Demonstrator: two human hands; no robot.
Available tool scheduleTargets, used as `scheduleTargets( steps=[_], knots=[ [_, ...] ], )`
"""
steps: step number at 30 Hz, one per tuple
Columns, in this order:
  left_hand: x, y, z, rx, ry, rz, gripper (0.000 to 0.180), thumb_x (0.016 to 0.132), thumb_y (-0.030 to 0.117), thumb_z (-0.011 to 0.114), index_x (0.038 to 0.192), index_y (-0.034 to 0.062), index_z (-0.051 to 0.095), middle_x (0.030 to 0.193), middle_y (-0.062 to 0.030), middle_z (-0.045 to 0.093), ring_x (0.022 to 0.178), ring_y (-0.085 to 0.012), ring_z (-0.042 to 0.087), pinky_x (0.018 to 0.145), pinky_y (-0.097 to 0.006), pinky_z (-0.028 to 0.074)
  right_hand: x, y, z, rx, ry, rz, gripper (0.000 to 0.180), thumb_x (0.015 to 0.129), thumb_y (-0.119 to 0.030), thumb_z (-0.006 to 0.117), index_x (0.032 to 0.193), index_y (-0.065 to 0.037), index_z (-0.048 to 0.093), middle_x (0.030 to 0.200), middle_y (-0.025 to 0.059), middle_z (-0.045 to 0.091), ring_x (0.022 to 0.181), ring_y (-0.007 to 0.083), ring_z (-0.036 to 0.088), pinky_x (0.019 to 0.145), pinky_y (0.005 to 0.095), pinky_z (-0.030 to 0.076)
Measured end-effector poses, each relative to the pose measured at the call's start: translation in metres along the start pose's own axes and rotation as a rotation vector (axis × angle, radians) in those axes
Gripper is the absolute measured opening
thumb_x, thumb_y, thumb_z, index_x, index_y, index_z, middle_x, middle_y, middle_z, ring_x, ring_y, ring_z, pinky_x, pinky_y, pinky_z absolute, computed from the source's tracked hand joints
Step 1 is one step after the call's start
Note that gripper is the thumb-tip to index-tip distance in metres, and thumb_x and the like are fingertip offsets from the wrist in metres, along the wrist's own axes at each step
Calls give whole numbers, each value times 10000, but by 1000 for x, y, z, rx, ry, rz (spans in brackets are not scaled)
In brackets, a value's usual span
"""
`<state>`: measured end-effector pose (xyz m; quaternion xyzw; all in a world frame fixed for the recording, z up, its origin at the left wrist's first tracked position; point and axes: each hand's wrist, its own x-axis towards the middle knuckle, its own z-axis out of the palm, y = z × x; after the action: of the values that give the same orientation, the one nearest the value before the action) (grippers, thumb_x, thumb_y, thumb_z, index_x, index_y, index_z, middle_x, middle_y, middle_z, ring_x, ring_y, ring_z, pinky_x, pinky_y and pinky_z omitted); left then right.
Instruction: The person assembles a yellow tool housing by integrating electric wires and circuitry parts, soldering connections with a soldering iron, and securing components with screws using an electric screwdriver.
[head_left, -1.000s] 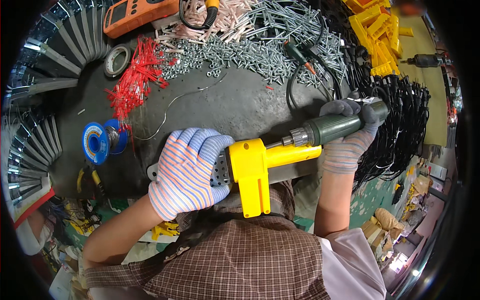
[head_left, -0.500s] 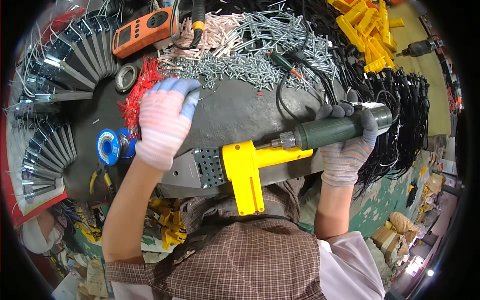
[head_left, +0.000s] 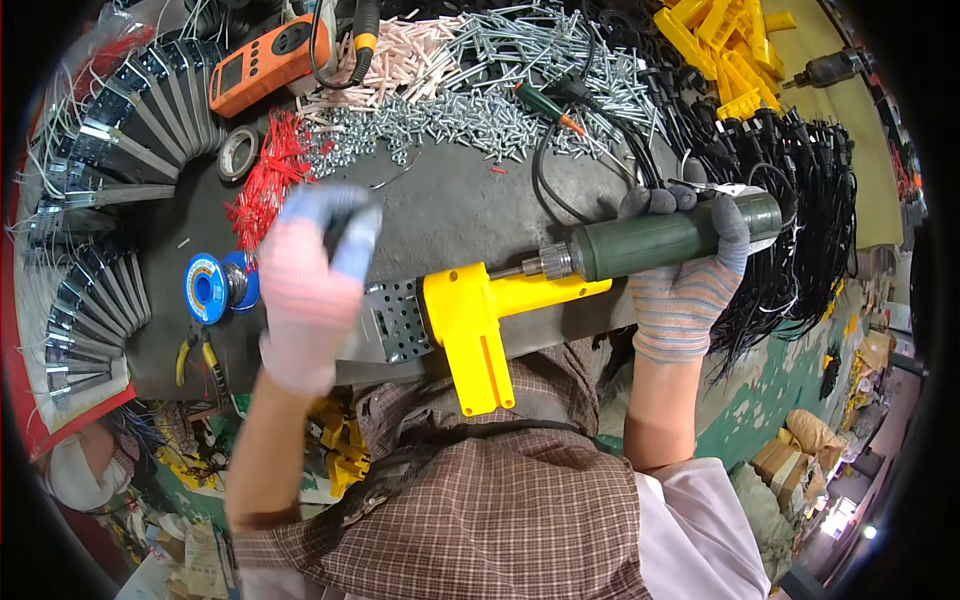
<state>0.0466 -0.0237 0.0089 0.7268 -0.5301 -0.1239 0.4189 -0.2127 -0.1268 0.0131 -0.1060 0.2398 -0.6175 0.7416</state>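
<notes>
My right hand (head_left: 685,290), in a striped glove with grey fingertips, is wrapped round a dark green electric screwdriver (head_left: 650,242). The tool lies nearly level, its metal chuck and bit pointing left at the top of a yellow plastic handle shell (head_left: 470,345). That shell rests at the table's near edge, joined to a perforated metal plate (head_left: 398,318) on its left. My left hand (head_left: 312,290), gloved and smeared by motion, is over the plate's left end. Its fingers are bent, with the thumb near them; whether they hold anything does not show.
Behind my hands lie heaps of silver screws (head_left: 460,125), pink sleeves (head_left: 410,60) and red parts (head_left: 270,180). A solder spool (head_left: 207,288), pliers (head_left: 212,365) and metal brackets (head_left: 130,150) are left. Black cords (head_left: 800,210) and yellow shells (head_left: 735,60) lie right. A green-handled screwdriver (head_left: 548,108) rests on the screws.
My left hand has moved slightly nearer me. The yellow shell, its plate and the electric screwdriver appear a little further left, as does much of the table with the shifted view.
</notes>
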Motion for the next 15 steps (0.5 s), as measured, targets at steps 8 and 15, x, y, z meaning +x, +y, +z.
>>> scheduleTargets(
  steps=[8, 15],
  knots=[
    [-82, -8, 19, 145, 198, 64, 154, 778, 167, 743, 871, 91, 648, 980, -92, 634, 1009, -318, 587, 911, -441, 454, 1, -1, 1, -41, 19, -28, 410, 798, -197, 695, 1125, 7, 557, 805, 52, 580, 725, 215, 585, 868, 457, 488],
    [-80, -12, 24, 205, 217, 180, 161, 750, 165, 751, 858, 118, 642, 967, -74, 633, 993, -331, 588, 929, -477, 448, -3, -1, 0, -3, -16, -18, 376, 823, -181, 663, 1105, 47, 566, 808, 83, 586, 748, 231, 602, 889, 447, 473]
  ],
)
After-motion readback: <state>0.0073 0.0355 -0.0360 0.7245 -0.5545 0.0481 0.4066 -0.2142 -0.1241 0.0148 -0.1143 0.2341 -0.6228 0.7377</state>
